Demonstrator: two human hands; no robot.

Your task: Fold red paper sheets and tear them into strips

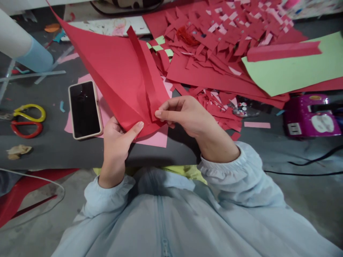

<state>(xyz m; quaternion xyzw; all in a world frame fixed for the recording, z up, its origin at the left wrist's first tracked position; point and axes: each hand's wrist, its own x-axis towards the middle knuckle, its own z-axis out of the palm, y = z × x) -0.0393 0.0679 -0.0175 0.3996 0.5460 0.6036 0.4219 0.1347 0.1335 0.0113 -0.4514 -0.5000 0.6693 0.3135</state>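
Observation:
A large sheet of red paper (115, 67) is raised in front of me, curved, its far left corner lifted high. My left hand (119, 139) grips its near edge, thumb on top and fingers underneath. A narrow red paper strip (140, 64) stands up along the sheet's right part; whether it is loose or a folded part of the sheet I cannot tell. At the strip's near end my right hand (182, 114) pinches with thumb and forefinger, close to the sheet's right edge. Pink paper (158, 140) lies on the table beneath the red sheet.
Left of the sheet lie a phone (84, 110), scissors (26, 121) and a white-and-blue cylinder (37, 53). Red cut-paper pieces (214, 32) are heaped at the back right. Farther right are green paper (294, 71) and a purple box-shaped device (312, 116) near black cords.

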